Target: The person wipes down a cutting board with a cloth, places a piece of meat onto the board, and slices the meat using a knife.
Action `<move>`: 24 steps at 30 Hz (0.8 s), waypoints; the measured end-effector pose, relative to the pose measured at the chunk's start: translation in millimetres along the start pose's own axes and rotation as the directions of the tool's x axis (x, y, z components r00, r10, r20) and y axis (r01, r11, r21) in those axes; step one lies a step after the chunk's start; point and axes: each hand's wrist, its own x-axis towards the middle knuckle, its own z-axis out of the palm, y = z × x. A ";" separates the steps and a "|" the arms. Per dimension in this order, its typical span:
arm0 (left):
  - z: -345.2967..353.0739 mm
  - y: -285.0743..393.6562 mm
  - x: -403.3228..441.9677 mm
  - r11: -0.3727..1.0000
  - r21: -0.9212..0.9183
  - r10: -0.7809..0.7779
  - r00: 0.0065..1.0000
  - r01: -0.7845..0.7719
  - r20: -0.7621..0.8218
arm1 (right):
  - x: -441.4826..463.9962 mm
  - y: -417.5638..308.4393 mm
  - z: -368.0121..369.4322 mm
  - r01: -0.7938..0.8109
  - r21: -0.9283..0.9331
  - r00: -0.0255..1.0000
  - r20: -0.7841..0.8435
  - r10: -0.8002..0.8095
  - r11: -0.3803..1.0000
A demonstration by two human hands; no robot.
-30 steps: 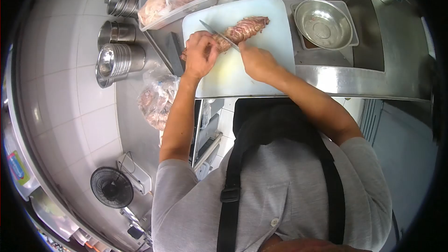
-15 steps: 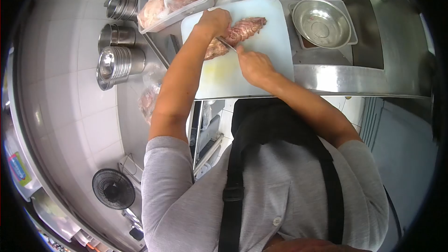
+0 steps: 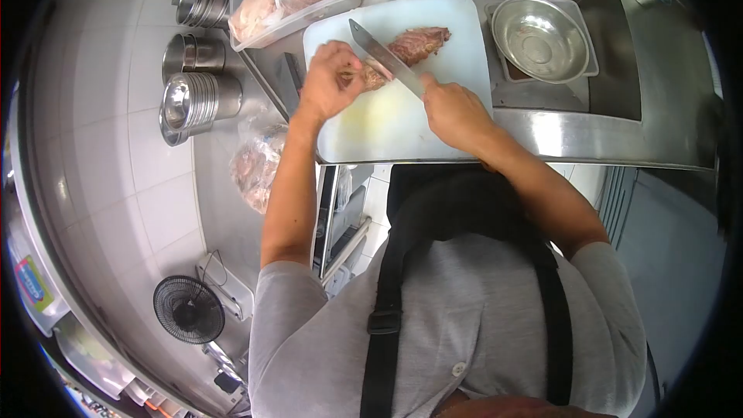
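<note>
On the white cutting board lies a piece of reddish-brown meat. My right hand is closed round the handle of a knife, whose blade slants up and to the left across the meat. Left of the blade, my left hand has its fingers curled on a lighter end of the meat. That hand hides part of this end.
A plastic tub of bagged meat stands at the upper left. Below it lies another bag of meat. Steel containers line the left side. A steel bowl sits in the sink at right.
My left hand has come back down and left from the top of the meat. The knife has shifted slightly right, with more of its blade showing, and a gap has opened between the meat parts.
</note>
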 end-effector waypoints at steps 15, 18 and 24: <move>43.0 -23.9 -32.5 0.986 0.131 0.105 0.994 -0.099 -0.038 | -3.7 -12.1 -0.2 -0.006 -0.012 0.997 0.071 0.007 1.000; 46.2 -26.8 -33.4 0.984 0.140 0.118 0.991 -0.108 -0.066 | -5.4 -15.6 1.4 -0.002 -0.018 0.999 0.046 0.003 1.000; 50.6 -30.2 -35.2 0.985 0.140 0.115 0.991 -0.104 -0.075 | 15.3 -5.0 17.3 0.001 -0.005 0.997 0.077 -0.001 1.000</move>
